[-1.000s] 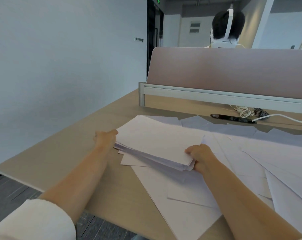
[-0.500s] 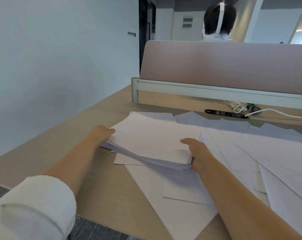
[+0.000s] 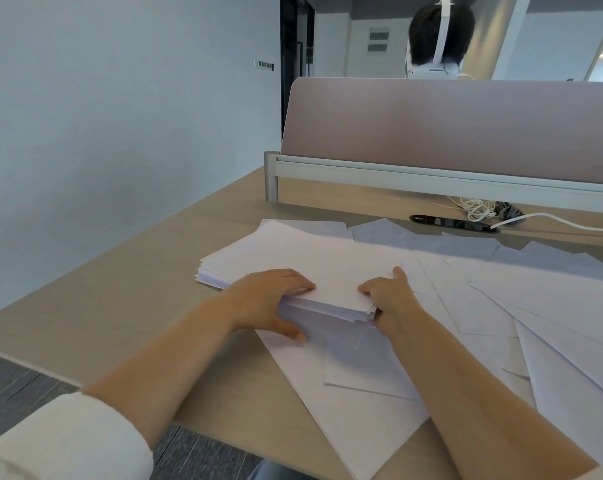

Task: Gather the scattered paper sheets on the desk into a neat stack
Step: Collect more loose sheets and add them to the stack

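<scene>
A thick stack of white paper (image 3: 303, 258) lies on the wooden desk (image 3: 161, 278), left of centre, its edges slightly uneven. My left hand (image 3: 265, 299) rests at the stack's near edge, fingers flat on the top sheet and thumb spread onto a loose sheet below. At the stack's near right corner, my right hand (image 3: 390, 296) grips it with the thumb on top; its fingers are hidden underneath. Several loose sheets (image 3: 535, 306) lie fanned out to the right, and more loose sheets (image 3: 355, 386) lie in front of the stack.
A pink divider panel (image 3: 449, 129) on a metal rail closes the desk's far side. Below it sit a black cable slot (image 3: 452, 224) and coiled white cables (image 3: 476, 207). Another person's head (image 3: 438, 36) shows beyond the panel. The desk's left edge drops to grey floor.
My left hand has moved from the stack's left edge to its near edge. The stack now lies lower and flatter on the desk. My right hand stays at the near right corner.
</scene>
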`<state>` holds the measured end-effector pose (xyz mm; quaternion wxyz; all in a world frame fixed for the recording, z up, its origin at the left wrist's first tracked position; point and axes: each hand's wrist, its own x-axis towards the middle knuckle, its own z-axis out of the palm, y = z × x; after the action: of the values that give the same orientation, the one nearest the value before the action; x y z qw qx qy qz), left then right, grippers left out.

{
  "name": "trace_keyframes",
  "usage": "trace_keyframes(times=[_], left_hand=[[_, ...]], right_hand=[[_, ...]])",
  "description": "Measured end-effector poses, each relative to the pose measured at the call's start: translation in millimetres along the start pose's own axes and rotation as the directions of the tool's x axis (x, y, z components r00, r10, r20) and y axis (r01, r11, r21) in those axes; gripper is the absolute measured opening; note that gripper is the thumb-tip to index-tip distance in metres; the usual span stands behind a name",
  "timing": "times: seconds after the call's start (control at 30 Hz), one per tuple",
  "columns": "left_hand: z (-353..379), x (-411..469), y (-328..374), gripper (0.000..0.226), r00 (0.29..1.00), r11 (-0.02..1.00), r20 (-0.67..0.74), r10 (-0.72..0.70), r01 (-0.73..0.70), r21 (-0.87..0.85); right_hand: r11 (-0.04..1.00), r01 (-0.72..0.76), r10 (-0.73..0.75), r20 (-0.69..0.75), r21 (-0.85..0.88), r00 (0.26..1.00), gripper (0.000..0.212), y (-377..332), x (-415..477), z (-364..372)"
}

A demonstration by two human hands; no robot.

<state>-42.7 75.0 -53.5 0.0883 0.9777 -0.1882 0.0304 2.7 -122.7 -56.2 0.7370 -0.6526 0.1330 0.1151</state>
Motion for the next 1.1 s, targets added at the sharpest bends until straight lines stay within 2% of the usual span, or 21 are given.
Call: trace_keyframes(times=[0.1, 0.2, 0.27, 0.4, 0.47, 0.57, 0.63, 0.67, 0.7, 0.77, 0.8, 0.83, 0.9, 0.93, 1.0, 1.1], left_hand=[[2, 5, -5, 0.067, 0.992, 0.974, -0.088, 0.086, -0.065, 0.218], [7, 6, -9, 0.052, 0.926, 0.898, -0.213, 0.312, -0.214, 0.384], [15, 6, -14, 0.051, 0.881, 0.856, -0.253, 0.400, -0.260, 0.447], [21, 8, -19, 0.038, 0.878, 0.858, -0.263, 0.400, -0.258, 0.444], [24, 9, -18, 0.040, 0.896, 0.885, -0.284, 0.341, -0.205, 0.418], [25, 13, -13, 0.053, 0.873, 0.949, -0.442, 0.205, -0.067, 0.308], [25, 18, -11, 0.070, 0.838, 0.977, -0.527, 0.145, -0.037, 0.210], [25, 20, -12, 0.076, 0.818, 0.973, -0.548, 0.172, -0.055, 0.223], [24, 20, -13, 0.076, 0.807, 0.963, -0.554, 0.205, -0.065, 0.262], [28, 23, -22, 0.067, 0.797, 0.943, -0.544, 0.263, -0.092, 0.321], [29, 24, -24, 0.065, 0.797, 0.941, -0.538, 0.274, -0.108, 0.320], [30, 23, -25, 0.064, 0.797, 0.948, -0.542, 0.269, -0.119, 0.296], [31, 22, -25, 0.062, 0.794, 0.952, -0.548, 0.263, -0.120, 0.283], [32, 22, -26, 0.062, 0.783, 0.948, -0.561, 0.268, -0.110, 0.299], [30, 21, -24, 0.054, 0.788, 0.956, -0.565, 0.246, -0.102, 0.275], [28, 18, -24, 0.029, 0.806, 0.957, -0.523, 0.276, -0.179, 0.229]], right_hand=[[1.000, 0.004, -0.004, 0.011, 0.027, 1.000, 0.086, -2, -4, 1], [0.997, -0.023, 0.021, 0.026, 0.076, 0.999, 0.086, -3, -5, 0], [0.994, -0.039, 0.036, 0.034, 0.103, 0.999, 0.085, -3, -3, 0], [0.992, -0.028, 0.021, 0.055, 0.119, 0.998, 0.078, -3, 0, -2], [0.996, 0.018, -0.023, 0.053, 0.086, 0.998, 0.073, -2, -1, -2], [0.988, 0.153, -0.151, -0.060, 0.028, 0.987, 0.052, -4, 1, -7], [0.965, 0.258, -0.260, -0.158, -0.035, 0.953, 0.029, -8, 5, -13], [0.950, 0.295, -0.308, -0.149, -0.099, 0.940, 0.023, -9, 7, -17], [0.920, 0.332, -0.356, -0.089, -0.207, 0.930, 0.018, -9, 7, -19], [0.742, 0.449, -0.424, 0.171, -0.498, 0.890, 0.002, -4, 7, -23], [0.618, 0.497, -0.367, 0.335, -0.610, 0.868, 0.015, 0, 5, -25], [0.499, 0.526, -0.245, 0.470, -0.688, 0.848, 0.038, 4, 5, -27], [0.296, 0.554, -0.019, 0.575, -0.778, 0.818, 0.078, 4, 1, -29], [0.230, 0.572, 0.036, 0.594, -0.788, 0.804, 0.089, 2, -1, -30], [0.193, 0.580, 0.074, 0.602, -0.791, 0.795, 0.098, -2, -1, -33], [0.184, 0.584, 0.066, 0.603, -0.791, 0.795, 0.099, -3, 1, -36]])
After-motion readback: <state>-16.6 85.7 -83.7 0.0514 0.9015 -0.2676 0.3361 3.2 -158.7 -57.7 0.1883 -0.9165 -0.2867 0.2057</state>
